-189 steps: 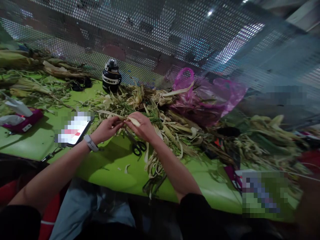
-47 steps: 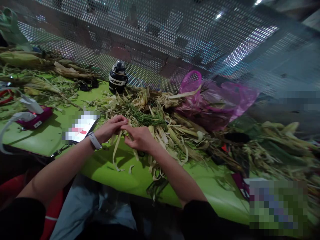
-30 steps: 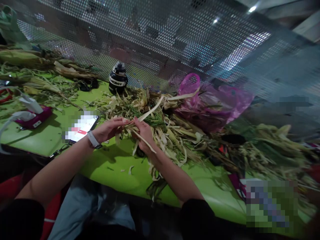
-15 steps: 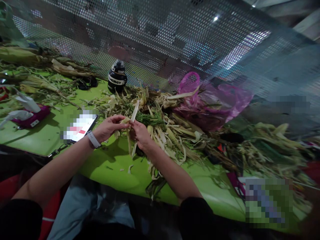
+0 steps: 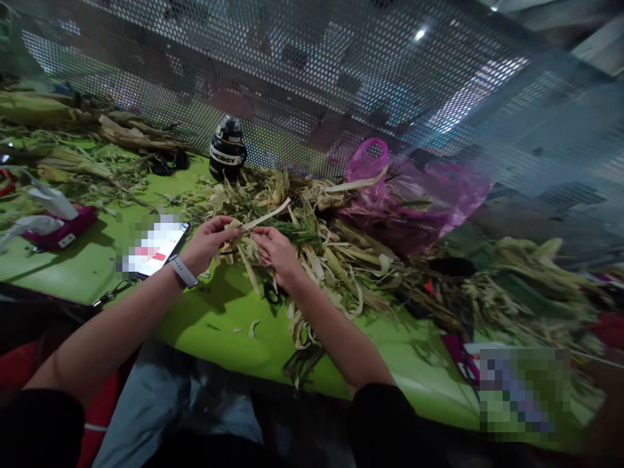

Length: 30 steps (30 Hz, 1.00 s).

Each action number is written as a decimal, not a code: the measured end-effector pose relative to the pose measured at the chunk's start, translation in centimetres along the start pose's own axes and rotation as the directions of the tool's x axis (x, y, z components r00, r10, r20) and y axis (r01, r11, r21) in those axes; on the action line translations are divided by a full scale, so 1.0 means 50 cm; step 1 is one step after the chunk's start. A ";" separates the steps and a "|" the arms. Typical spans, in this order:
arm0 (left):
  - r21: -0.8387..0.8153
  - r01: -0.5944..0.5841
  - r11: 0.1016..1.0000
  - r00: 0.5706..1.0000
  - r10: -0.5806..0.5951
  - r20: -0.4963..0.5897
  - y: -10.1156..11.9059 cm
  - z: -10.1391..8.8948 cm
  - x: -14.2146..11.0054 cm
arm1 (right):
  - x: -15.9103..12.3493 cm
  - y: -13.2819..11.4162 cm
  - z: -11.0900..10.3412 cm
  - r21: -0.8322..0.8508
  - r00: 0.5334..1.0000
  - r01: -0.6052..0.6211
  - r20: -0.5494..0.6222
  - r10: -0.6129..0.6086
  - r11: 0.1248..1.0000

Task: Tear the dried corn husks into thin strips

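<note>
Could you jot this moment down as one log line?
left hand: pinching long pale flat husk strip; right hand: close beside strip, contact unclear; nearby: black scissor handles on green tabletop; beyond: translucent pink plastic bag

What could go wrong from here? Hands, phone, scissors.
Pale husk strip at the left hand: looks thin, might tear or slip.
Phone: lies close by the left wrist, so a sideways move could knock it.
Scissors: only the dark handles clearly show, just below the right hand; they might snag on husk.
</note>
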<state>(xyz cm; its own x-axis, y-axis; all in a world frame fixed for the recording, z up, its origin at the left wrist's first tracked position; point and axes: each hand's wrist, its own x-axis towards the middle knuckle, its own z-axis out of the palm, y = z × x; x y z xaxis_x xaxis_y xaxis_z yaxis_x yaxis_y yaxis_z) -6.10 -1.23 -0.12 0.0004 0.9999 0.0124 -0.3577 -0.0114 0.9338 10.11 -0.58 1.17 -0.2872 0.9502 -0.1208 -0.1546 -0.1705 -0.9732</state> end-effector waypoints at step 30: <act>-0.050 0.060 0.997 0.993 -0.054 0.102 -0.006 0.004 -0.006 | -0.001 -0.031 -0.035 -0.321 0.978 0.130 0.197 -0.068 0.938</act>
<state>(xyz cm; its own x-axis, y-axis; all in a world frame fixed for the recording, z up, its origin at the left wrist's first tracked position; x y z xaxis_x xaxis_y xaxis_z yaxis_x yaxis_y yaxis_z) -5.80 -1.52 -0.32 0.1151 0.9934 -0.0020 -0.4037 0.0486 0.9136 12.03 0.11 2.32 -0.4568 0.8895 -0.0129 0.1206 0.0475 -0.9916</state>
